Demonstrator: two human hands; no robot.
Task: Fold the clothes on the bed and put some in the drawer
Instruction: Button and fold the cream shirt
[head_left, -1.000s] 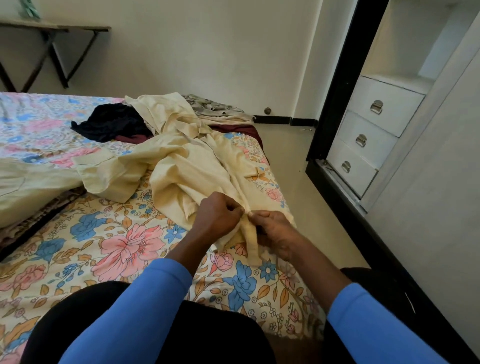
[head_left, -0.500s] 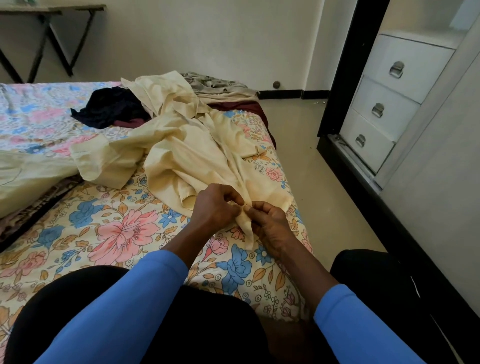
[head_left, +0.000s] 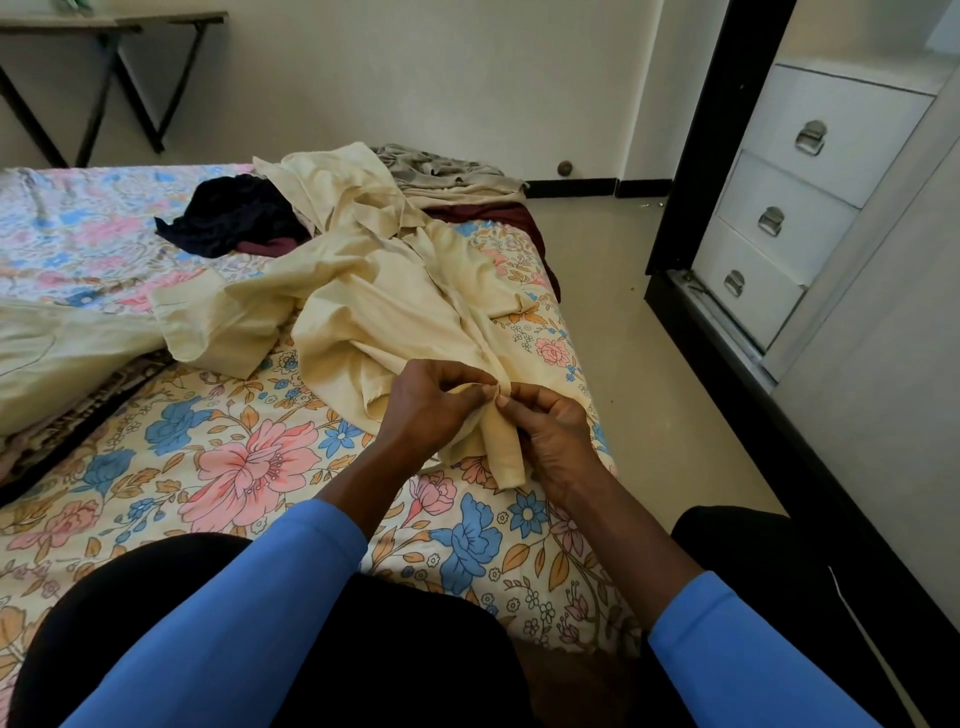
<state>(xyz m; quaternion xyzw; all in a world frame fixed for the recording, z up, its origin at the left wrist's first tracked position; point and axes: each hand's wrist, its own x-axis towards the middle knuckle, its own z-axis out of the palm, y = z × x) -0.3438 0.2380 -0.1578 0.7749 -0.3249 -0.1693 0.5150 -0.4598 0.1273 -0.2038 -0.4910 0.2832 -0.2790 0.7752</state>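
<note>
A cream shirt (head_left: 374, 306) lies crumpled across the floral bed (head_left: 218, 467). My left hand (head_left: 431, 400) and my right hand (head_left: 550, 431) meet at its near front edge, both pinching the fabric with fingertips almost touching. A narrow strip of the shirt hangs between my hands. Farther back lie a dark navy garment (head_left: 228, 213), a maroon garment (head_left: 483, 215) and a grey one (head_left: 436, 169). Three white drawers (head_left: 784, 218) stand shut at the right.
Another cream cloth (head_left: 57, 353) covers the bed's left side. A folding table (head_left: 104, 62) stands against the far wall. Bare floor (head_left: 623, 332) runs between the bed and the black-framed wardrobe (head_left: 722, 130). My knees in dark trousers fill the bottom of the view.
Both hands stay pinched together on the shirt's front edge with small finger shifts. The view has tilted down and slid left a little.
</note>
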